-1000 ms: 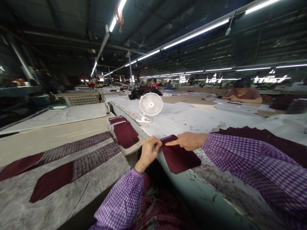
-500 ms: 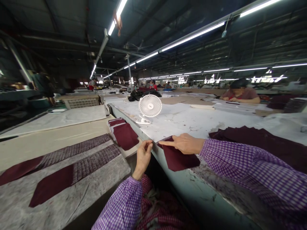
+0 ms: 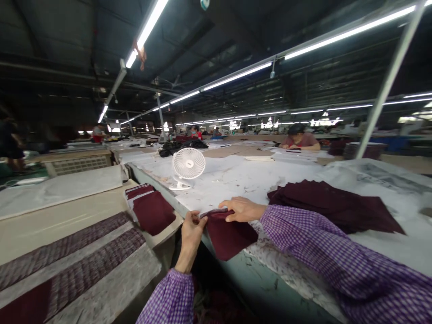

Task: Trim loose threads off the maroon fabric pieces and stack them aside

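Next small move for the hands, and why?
I'd probably keep the left hand at the corner and press the far edge of the maroon piece flat with the right hand. Both hands appear to pinch that edge, which looks slightly raised between them, while the piece's near part hangs over the table side.

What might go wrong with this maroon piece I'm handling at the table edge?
The maroon piece overhangs the edge of the white-topped table, so it might slip if the left hand and right hand at its upper edge loosened.
The white fan stands close to that same edge; a bump could perhaps tip it off.
The stack of maroon pieces lies near the left table's edge, so a brush might shift it.
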The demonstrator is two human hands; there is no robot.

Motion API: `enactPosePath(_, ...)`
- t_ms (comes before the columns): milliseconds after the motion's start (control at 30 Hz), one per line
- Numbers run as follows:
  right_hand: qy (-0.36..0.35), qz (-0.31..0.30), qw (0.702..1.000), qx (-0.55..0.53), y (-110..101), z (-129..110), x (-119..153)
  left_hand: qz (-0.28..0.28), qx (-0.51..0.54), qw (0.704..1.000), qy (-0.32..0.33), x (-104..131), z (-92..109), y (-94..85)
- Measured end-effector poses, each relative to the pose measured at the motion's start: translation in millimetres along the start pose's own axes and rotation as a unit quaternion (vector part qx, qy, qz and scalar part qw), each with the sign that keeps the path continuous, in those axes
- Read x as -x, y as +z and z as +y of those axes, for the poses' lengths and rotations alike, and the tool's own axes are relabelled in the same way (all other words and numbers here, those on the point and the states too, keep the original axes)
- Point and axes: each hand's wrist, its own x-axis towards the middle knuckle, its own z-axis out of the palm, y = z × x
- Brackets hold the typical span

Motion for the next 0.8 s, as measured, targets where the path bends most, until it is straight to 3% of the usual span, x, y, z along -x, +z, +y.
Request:
enactPosePath(200, -0.046, 0.071, 0.996, 0.019, -1.1, 16.1, -0.8, 0.007, 0.029, 0.998, -0.056, 1.1, 0.7, 4.3)
enactPosePath(400, -0.025, 0.128, 0.984, -0.122, 3.3, 26.4, 1.9, 0.018, 0.007, 0.997, -0.069, 3.3, 10.3, 8.2)
enactPosePath(533, -0.031, 0.199, 0.969, -0.140, 1.1, 28.4, 0.3, 0.026, 0.028, 0.997, -0.066, 5.8, 5.3, 9.0)
enactPosePath(633, -0.040, 0.241, 0.952, -0.184, -5.8, 31.6, 0.8, 0.048, 0.066, 0.994, -0.067, 7.7, -0.8, 6.4)
enactPosePath(800, -0.002, 0.237, 0.896, -0.377, -28.2, 45.3, 11.7, 0.080, 0.151, 0.982, -0.075, 5.9, -6.2, -3.2)
